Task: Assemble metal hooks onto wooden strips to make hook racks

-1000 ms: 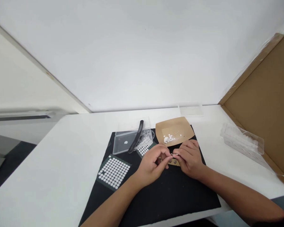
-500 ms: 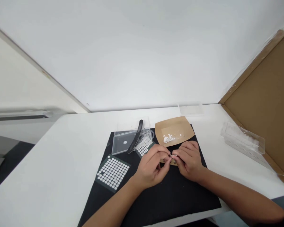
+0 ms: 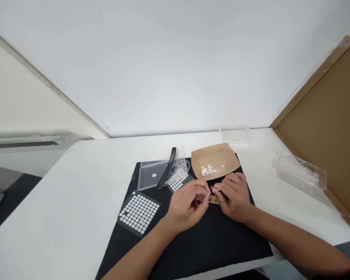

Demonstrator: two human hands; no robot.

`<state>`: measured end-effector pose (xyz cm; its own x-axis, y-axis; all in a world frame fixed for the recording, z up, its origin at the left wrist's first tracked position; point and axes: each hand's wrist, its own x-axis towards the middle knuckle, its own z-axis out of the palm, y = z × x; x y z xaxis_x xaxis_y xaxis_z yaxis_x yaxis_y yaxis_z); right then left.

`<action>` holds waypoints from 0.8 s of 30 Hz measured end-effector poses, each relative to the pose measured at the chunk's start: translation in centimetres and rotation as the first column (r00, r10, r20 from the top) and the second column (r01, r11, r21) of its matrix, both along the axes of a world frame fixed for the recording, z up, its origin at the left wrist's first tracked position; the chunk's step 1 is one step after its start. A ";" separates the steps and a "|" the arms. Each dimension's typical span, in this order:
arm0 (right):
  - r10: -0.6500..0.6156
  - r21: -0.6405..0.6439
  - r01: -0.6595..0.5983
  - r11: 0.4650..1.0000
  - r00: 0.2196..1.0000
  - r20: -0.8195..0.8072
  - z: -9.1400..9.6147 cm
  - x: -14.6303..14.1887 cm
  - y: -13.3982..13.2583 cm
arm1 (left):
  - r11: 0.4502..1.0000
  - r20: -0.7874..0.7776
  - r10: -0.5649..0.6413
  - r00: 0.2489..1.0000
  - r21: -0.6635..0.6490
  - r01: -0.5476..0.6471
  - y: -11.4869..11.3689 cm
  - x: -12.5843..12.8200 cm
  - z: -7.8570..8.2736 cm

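Over the black mat (image 3: 221, 249), my left hand (image 3: 188, 204) is closed, thumb and forefinger pinched together; anything between the tips is too small to make out. My right hand (image 3: 233, 197) pinches a small dark and silvery piece (image 3: 215, 189), its kind unclear, close to the left fingertips. Below the fingertips lies a small brown card (image 3: 212, 201), partly hidden by both hands, with small round metal pieces (image 3: 215, 199) on it. Just behind the hands stands a brown paper tray (image 3: 229, 157) holding small white bits (image 3: 207, 171).
Left on the mat lies a green sheet of white dots (image 3: 140, 212), with another dotted sheet (image 3: 176, 183) behind. A black curved file (image 3: 167, 169) rests across a clear plastic box (image 3: 147, 177) holding clear slivers. A clear case (image 3: 299, 171) stands right, near a cardboard panel (image 3: 323, 116).
The fingertips have parted slightly, showing more of the small piece in my right hand and of the card below. Everything else stays put.
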<state>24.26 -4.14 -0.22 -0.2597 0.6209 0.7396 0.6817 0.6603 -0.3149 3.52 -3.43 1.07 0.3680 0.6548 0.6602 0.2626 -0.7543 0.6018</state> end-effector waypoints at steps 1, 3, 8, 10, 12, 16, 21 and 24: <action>-0.003 0.005 0.003 1.000 1.000 -0.003 0.0 0.1 0.1 | 1.000 0.000 -0.012 1.000 -0.009 0.012 0.0 0.0 0.1; -0.005 0.016 0.005 1.000 1.000 -0.006 0.0 0.3 0.3 | 1.000 0.000 -0.021 1.000 -0.023 0.021 0.0 0.0 0.1; -0.010 -0.007 0.009 1.000 1.000 -0.018 -0.2 0.8 0.5 | 0.995 0.019 0.088 0.996 -0.054 -0.087 0.4 -0.2 0.0; -0.002 0.000 0.002 1.000 1.000 -0.024 -0.2 0.8 0.5 | 0.978 0.041 0.167 0.985 -0.133 -0.160 0.7 -0.3 -0.3; 0.004 0.009 -0.003 1.000 1.000 -0.028 -0.2 0.8 0.5 | 0.955 0.054 0.222 0.974 -0.212 -0.206 1.1 -0.5 -0.6; 0.012 0.006 -0.012 1.000 1.000 -0.028 -0.2 0.8 0.5 | 0.975 -0.009 0.195 0.981 -0.104 -0.195 2.0 -1.0 -0.7; 0.021 0.009 -0.021 1.000 0.999 -0.028 -0.3 1.0 0.7 | 0.989 -0.093 0.151 0.984 0.014 -0.150 2.7 -1.6 -0.1; 0.023 0.000 -0.023 1.000 0.999 -0.030 -0.3 1.0 0.7 | 0.982 -0.137 0.190 0.972 0.039 -0.186 2.7 -1.6 0.0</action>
<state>25.28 -3.47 -0.49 -0.2513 0.6154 0.7471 0.6567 0.6754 -0.3355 1.87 -0.70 1.05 0.3297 0.7044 0.6286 0.4813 -0.6983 0.5299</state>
